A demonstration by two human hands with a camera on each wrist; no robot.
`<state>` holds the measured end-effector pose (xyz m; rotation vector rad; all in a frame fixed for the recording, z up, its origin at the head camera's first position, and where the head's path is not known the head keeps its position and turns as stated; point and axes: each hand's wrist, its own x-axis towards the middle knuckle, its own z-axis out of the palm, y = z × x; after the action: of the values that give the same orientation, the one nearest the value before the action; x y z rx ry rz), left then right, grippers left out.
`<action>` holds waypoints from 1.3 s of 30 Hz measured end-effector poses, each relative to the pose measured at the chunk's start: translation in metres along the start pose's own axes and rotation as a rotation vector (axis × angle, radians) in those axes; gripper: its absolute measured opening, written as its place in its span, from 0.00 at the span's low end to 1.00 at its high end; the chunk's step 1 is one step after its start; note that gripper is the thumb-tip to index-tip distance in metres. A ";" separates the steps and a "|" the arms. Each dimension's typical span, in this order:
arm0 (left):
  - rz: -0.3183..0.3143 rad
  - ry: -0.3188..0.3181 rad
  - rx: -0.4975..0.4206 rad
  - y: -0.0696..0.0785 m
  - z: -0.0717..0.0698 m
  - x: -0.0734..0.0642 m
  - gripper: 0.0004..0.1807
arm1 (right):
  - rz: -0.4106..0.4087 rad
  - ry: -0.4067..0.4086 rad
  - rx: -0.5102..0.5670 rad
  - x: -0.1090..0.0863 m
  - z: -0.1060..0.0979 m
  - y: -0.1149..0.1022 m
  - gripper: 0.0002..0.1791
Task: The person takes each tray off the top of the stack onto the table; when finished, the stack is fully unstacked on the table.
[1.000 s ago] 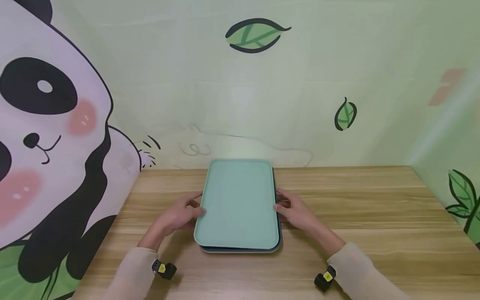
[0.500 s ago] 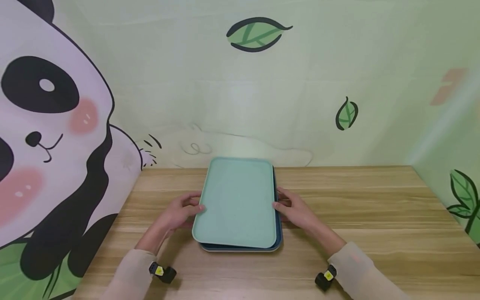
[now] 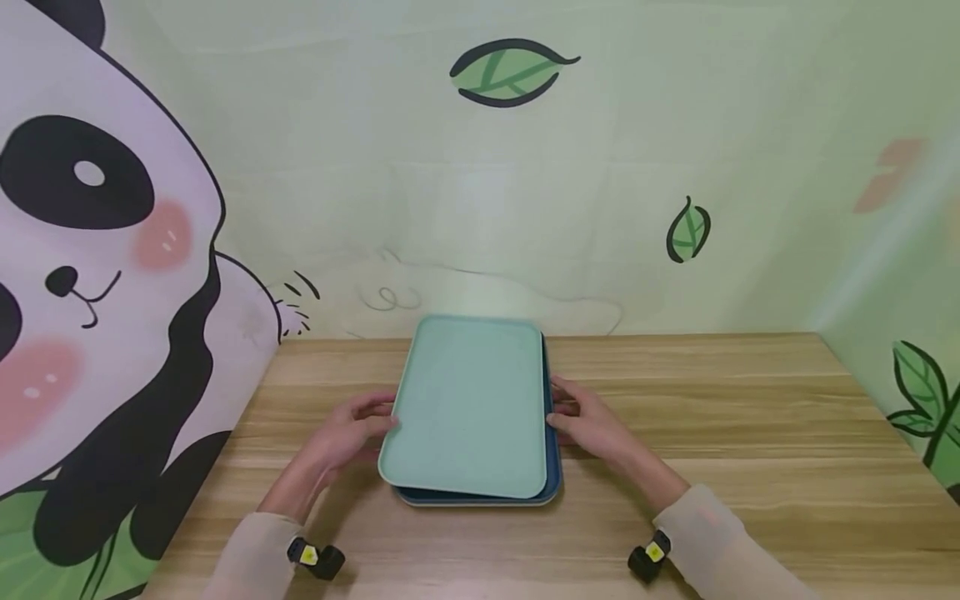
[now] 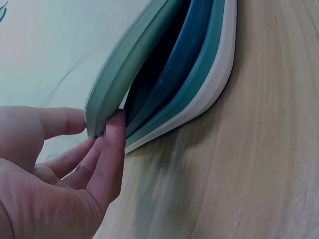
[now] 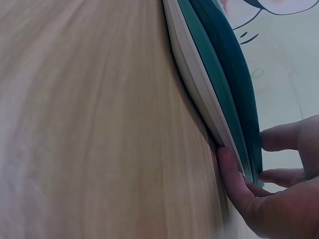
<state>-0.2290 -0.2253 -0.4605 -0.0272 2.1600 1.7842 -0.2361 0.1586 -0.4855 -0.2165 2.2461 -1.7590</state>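
A light green tray (image 3: 468,408) tops a stack of trays, offset to the left and slightly askew. My left hand (image 3: 348,433) pinches its left edge between thumb and fingers. In the left wrist view a dark gap separates that edge from the dark blue tray (image 4: 187,55) beneath. Lower down come a teal tray (image 4: 205,69) and a white tray (image 4: 222,74) on the tabletop. At the stack's right side, my right hand (image 3: 596,429) grips the lower trays, thumb against the dark blue rim and a finger low by the white one.
The stack lies on a wood-grain table (image 3: 712,417), its far end close to the table's back edge. Behind rises a pale green backdrop (image 3: 360,167) printed with leaves and a panda (image 3: 82,275). Small black cameras (image 3: 318,558) sit on both wrists.
The light green tray has slid a little left across the stack, along with my left hand. More of the dark blue tray shows at right. My right hand has stayed nearly in place.
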 end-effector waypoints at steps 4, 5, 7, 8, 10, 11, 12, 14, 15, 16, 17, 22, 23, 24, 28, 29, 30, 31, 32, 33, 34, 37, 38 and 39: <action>0.010 0.009 0.020 0.000 -0.001 -0.003 0.32 | -0.007 0.002 0.006 0.000 0.000 0.001 0.39; 0.013 0.012 0.027 -0.001 -0.002 -0.004 0.32 | -0.007 0.004 0.004 0.000 0.000 0.002 0.39; 0.024 0.017 0.036 0.000 -0.006 -0.005 0.31 | -0.004 0.006 0.000 0.000 0.000 0.002 0.38; 0.028 0.021 0.039 0.001 -0.009 -0.006 0.31 | -0.003 0.005 -0.007 0.000 -0.001 0.002 0.38; 0.034 0.028 0.053 0.002 -0.016 -0.009 0.31 | 0.000 0.006 -0.015 0.000 -0.001 0.001 0.38; 0.033 0.035 0.060 0.003 -0.020 -0.010 0.32 | 0.000 0.006 -0.016 -0.001 -0.001 0.001 0.38; 0.031 0.043 0.069 0.004 -0.024 -0.011 0.32 | 0.004 0.006 -0.017 -0.001 -0.001 0.001 0.39; 0.021 0.060 0.090 0.006 -0.032 -0.014 0.32 | 0.011 0.011 -0.014 -0.001 -0.001 0.001 0.39; 0.015 0.067 0.106 0.007 -0.037 -0.016 0.33 | 0.011 0.011 -0.014 -0.001 -0.001 0.000 0.39; 0.013 0.071 0.118 0.007 -0.041 -0.018 0.33 | 0.014 0.015 -0.012 -0.001 -0.001 0.000 0.39; 0.010 0.077 0.126 0.008 -0.046 -0.019 0.33 | 0.016 0.016 -0.012 -0.001 -0.001 0.000 0.39; -0.009 0.102 0.188 0.007 -0.077 -0.029 0.34 | 0.008 0.004 -0.002 -0.001 -0.001 -0.002 0.38; -0.020 0.111 0.202 0.006 -0.084 -0.030 0.34 | 0.005 0.000 -0.001 -0.001 -0.002 -0.002 0.38; -0.028 0.120 0.218 0.006 -0.091 -0.032 0.35 | 0.003 -0.002 0.001 -0.002 -0.002 -0.002 0.38; -0.055 0.143 0.281 0.002 -0.120 -0.042 0.36 | 0.004 -0.001 -0.003 -0.002 -0.001 -0.003 0.38; -0.060 0.144 0.283 0.002 -0.126 -0.044 0.36 | 0.005 0.002 -0.004 -0.002 0.000 -0.003 0.38; -0.065 0.146 0.290 0.001 -0.133 -0.046 0.36 | 0.007 0.004 -0.004 -0.002 0.000 -0.003 0.38; -0.072 0.148 0.301 0.000 -0.138 -0.048 0.36 | 0.010 0.005 -0.005 -0.002 0.000 -0.003 0.38; -0.079 0.151 0.310 -0.001 -0.144 -0.050 0.37 | 0.012 0.005 -0.005 -0.002 -0.001 -0.002 0.38; -0.087 0.156 0.322 -0.003 -0.149 -0.051 0.37 | 0.014 0.005 -0.005 -0.002 -0.001 -0.002 0.38; -0.096 0.164 0.334 -0.004 -0.153 -0.052 0.37 | 0.015 0.005 -0.006 -0.002 -0.001 -0.002 0.38; -0.126 0.191 0.385 -0.008 -0.164 -0.054 0.37 | 0.014 0.000 -0.003 -0.002 -0.001 -0.002 0.38; -0.133 0.196 0.394 -0.010 -0.166 -0.055 0.37 | 0.012 -0.002 -0.003 -0.002 -0.001 -0.002 0.38; -0.139 0.200 0.402 -0.011 -0.168 -0.055 0.37 | 0.010 -0.002 -0.003 -0.002 -0.001 -0.002 0.38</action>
<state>-0.2160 -0.3995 -0.4298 -0.2613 2.5502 1.2944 -0.2345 0.1592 -0.4832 -0.2070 2.2448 -1.7491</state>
